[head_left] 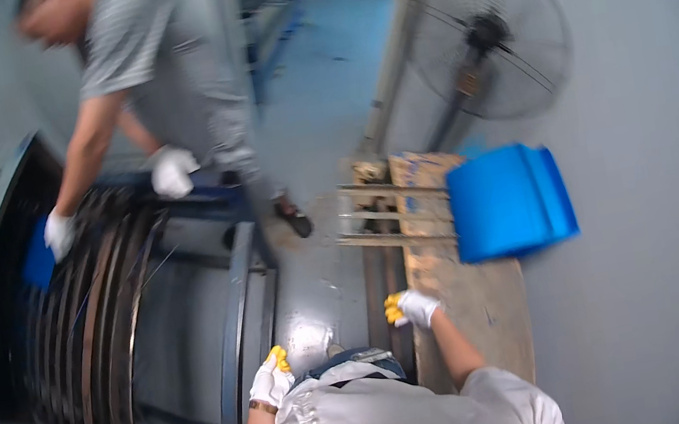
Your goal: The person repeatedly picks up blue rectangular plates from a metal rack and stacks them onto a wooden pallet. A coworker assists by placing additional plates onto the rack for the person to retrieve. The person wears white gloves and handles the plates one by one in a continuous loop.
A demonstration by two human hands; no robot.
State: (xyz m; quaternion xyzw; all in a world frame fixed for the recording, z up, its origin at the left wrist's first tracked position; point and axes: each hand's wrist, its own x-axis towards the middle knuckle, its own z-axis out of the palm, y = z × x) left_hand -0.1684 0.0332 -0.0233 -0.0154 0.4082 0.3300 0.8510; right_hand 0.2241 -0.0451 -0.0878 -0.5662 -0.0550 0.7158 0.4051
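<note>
My left hand [271, 380], in a white glove with yellow fingertips, hangs beside the dark metal frame of a rack. Its fingers are curled in, and I see nothing in them. My right hand [414, 307], gloved the same way, is over the near edge of a worn wooden bench [486, 309]. Those fingers are curled too, with nothing visible in them. Blue sheet-like pieces [500, 203] lie on the bench beyond my right hand. Next to them, pale metal bars [398, 211] stick out over the bench's left side.
At the left, a co-worker [184, 85] in grey leans over a slatted roller rack [91, 334], one white-gloved hand on a blue piece [37, 258] by a machine opening. A large caged fan [489, 34] stands beyond the bench. A doorway opens onto a pale floor [320, 44].
</note>
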